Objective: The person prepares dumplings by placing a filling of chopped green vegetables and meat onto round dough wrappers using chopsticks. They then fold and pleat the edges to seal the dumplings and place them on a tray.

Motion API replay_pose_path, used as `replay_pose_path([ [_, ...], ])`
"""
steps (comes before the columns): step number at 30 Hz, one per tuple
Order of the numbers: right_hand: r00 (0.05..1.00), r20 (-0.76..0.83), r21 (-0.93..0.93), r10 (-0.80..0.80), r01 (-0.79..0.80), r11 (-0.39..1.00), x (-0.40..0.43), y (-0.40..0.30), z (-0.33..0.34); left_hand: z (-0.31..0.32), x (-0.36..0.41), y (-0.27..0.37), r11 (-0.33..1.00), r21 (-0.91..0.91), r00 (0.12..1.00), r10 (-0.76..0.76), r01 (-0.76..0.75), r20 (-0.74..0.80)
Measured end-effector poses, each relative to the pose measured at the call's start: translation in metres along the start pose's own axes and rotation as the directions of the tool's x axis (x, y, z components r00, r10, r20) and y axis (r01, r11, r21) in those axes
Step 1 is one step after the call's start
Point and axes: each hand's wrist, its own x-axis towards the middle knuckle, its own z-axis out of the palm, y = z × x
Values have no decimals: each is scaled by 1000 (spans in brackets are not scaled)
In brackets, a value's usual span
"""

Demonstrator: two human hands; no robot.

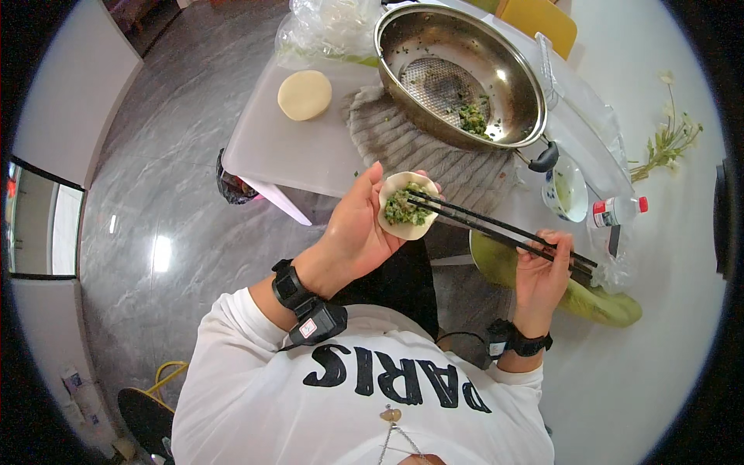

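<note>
On the palm and fingers of my left hand (363, 224) lies a round dough wrapper (419, 231), with a mound of chopped green filling (401, 209) on it. My right hand (543, 267) grips a pair of black chopsticks (494, 228), whose tips touch the filling. Beyond my hands, a large steel pan (447, 70) holds a small clump of the same green filling (474, 120) low on its right side. A stack of round dough wrappers (305, 96) sits on the table near its left end; how many are in it I cannot tell.
The pan stands on a grey ribbed cloth (407, 136) on the white table (279, 148). Plastic bags (331, 29) lie at the back left. To the right are a patterned bowl (565, 189), a clear bottle with a red cap (619, 211) and flowers (668, 142). A black bag (232, 183) hangs by the table's left edge.
</note>
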Motion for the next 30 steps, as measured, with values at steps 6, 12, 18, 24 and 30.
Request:
replay_pose_path([
  [6,985,168,-110,-40,59,992,0,7,0,6,-4,0,998,-49,999,-40,39,-22],
  [12,996,84,-49,-8,13,999,1,3,-5,-1,-6,-3,997,-49,998,-55,53,-36],
  [18,996,94,-46,-8,12,999,4,2,-8,-4,-9,-6,998,-8,997,-57,57,-42],
  [24,998,58,-16,-15,16,1000,6,3,-8,-3,-12,-7,997,42,996,-59,62,-72],
  [30,999,33,4,16,-16,1000,3,0,-8,-8,-12,-5,998,15,997,-53,54,-52],
])
